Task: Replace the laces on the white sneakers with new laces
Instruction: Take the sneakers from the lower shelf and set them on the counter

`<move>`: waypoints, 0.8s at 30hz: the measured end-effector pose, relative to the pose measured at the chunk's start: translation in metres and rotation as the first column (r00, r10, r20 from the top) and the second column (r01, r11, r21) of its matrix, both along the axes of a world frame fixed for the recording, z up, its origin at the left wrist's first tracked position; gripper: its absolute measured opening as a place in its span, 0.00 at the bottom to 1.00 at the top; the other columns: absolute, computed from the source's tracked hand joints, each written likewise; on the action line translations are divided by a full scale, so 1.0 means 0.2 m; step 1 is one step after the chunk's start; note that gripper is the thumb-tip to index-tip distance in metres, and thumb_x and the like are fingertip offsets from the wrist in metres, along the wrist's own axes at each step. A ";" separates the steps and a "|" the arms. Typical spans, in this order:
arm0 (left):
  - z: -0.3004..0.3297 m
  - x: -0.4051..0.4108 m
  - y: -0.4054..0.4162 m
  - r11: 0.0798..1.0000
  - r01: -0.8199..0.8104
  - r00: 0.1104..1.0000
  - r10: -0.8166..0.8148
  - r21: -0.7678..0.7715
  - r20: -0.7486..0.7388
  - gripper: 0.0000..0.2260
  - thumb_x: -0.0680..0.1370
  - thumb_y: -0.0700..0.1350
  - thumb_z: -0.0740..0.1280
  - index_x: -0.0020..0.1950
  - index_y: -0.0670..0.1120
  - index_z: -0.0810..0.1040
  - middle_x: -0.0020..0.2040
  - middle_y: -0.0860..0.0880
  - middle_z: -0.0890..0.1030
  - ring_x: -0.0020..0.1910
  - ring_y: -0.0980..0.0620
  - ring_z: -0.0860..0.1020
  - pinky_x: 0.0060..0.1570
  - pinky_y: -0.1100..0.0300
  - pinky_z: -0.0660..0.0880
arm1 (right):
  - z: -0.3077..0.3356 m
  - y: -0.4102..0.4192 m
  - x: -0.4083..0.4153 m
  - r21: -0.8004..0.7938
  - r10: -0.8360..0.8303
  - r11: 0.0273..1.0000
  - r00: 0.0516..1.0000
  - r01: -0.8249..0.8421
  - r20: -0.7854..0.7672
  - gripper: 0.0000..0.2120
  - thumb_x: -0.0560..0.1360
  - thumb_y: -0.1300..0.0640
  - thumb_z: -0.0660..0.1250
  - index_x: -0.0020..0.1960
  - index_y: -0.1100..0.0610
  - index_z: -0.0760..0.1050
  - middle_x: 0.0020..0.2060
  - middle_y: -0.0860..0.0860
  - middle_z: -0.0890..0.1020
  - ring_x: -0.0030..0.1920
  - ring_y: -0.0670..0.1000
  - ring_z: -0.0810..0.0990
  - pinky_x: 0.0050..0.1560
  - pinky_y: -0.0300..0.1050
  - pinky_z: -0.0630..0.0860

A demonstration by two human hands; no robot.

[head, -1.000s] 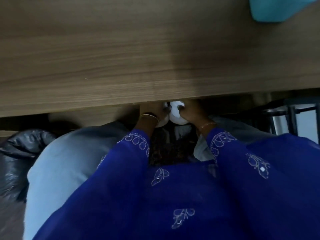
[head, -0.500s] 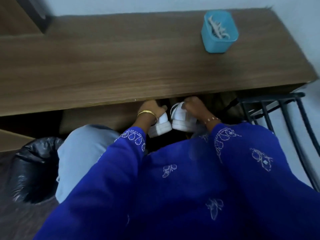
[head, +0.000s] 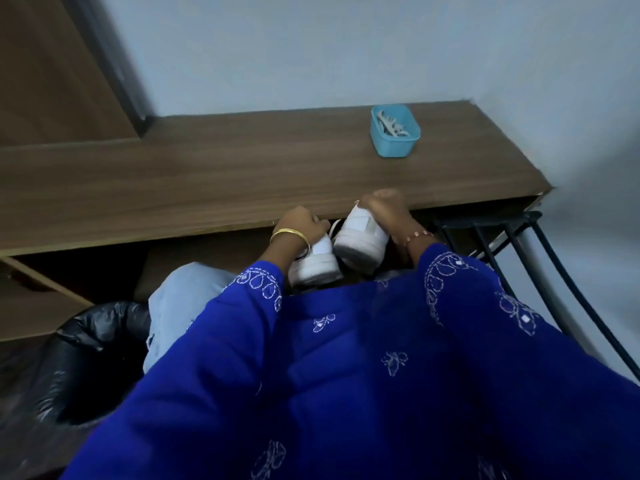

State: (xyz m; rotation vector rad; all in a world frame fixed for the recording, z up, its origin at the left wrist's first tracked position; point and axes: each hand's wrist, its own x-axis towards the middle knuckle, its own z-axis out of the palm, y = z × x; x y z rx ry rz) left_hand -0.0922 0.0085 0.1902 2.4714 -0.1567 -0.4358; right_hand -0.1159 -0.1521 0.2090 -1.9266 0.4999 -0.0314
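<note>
Head view shows my left hand [head: 303, 226] and right hand [head: 386, 211] each with a grip round one white sneaker [head: 360, 239] below the tabletop [head: 242, 174] edge; I'd clear that edge before setting both near the blue tub [head: 394, 135].

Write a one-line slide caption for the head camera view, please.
Each hand, left and right, grips a white sneaker at the desk edge; a blue box stands on the desk.

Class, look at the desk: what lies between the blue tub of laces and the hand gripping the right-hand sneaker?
Only bare wooden desk separates the blue tub from the right hand gripping its sneaker, as the head view shows.
</note>
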 end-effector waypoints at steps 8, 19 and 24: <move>0.34 -0.06 0.07 0.999 0.041 0.996 -0.043 0.032 0.073 0.17 0.77 0.47 0.63 0.33 0.37 0.75 0.34 0.39 0.76 0.40 0.39 0.73 0.39 0.57 0.67 | 0.28 0.07 -0.05 0.006 0.063 0.998 0.992 -0.065 0.113 0.15 0.67 0.63 0.68 0.26 0.56 0.65 0.22 0.48 0.68 0.25 0.46 0.66 0.27 0.37 0.62; 0.89 -0.04 0.21 0.991 0.086 0.994 -0.092 0.099 0.053 0.13 0.74 0.51 0.64 0.49 0.41 0.73 0.48 0.43 0.76 0.43 0.45 0.76 0.42 0.57 0.72 | 0.77 0.17 -0.02 -0.112 0.240 0.969 0.949 -0.221 0.205 0.18 0.66 0.56 0.74 0.26 0.56 0.66 0.26 0.52 0.69 0.27 0.50 0.68 0.31 0.40 0.65; 1.13 0.01 0.27 0.996 0.037 0.990 -0.047 0.080 0.136 0.16 0.74 0.53 0.65 0.53 0.42 0.75 0.50 0.44 0.75 0.45 0.45 0.74 0.44 0.57 0.69 | 1.05 0.22 0.01 -0.168 0.312 0.946 0.918 -0.276 0.244 0.21 0.68 0.54 0.73 0.26 0.54 0.63 0.24 0.50 0.68 0.24 0.49 0.67 0.28 0.38 0.65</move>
